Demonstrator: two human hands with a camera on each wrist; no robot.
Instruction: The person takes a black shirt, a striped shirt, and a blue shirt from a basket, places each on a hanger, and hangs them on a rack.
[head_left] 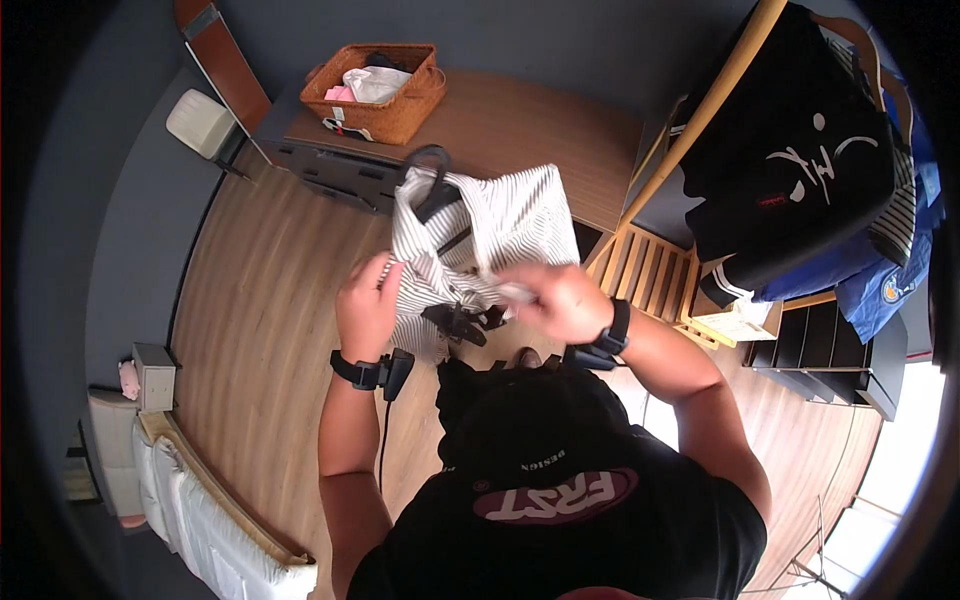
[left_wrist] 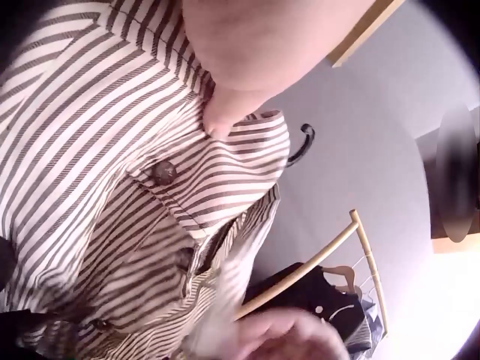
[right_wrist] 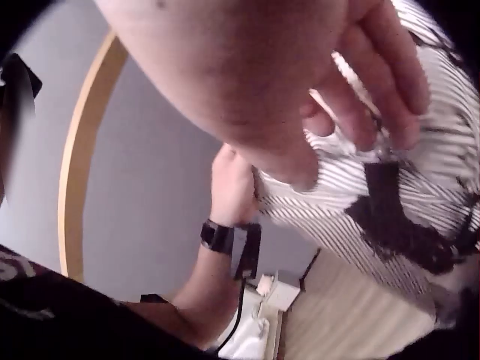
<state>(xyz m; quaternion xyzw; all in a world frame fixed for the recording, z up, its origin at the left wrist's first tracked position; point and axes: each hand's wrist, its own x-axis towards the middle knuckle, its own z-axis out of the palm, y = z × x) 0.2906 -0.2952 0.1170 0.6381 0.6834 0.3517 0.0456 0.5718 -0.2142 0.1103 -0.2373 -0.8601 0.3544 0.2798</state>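
Observation:
A white garment with dark stripes (head_left: 525, 215) hangs in front of the person, its collar area spread; buttons show in the left wrist view. A black hanger hook (head_left: 430, 155) rises from it, also a dark hook (left_wrist: 304, 146) beside the cloth. The left hand (head_left: 368, 312) pinches the cloth edge between thumb and fingers. Opposite, the right hand (head_left: 565, 305), somewhat blurred, has bent fingers (right_wrist: 375, 90) gripping the striped cloth near its front. Below that hand hangs a dark strip (right_wrist: 386, 202). The fingertips on the cloth's far side are partly hidden.
A wicker basket (head_left: 385, 118) holding cloths stands on a brown cabinet (head_left: 540, 125). At the right, a wooden rack pole (head_left: 705, 110) stands by hanging dark clothes (head_left: 780, 170); a slatted wooden shelf (head_left: 640, 262) is below. A white-covered bed (head_left: 205, 510) lies lower left.

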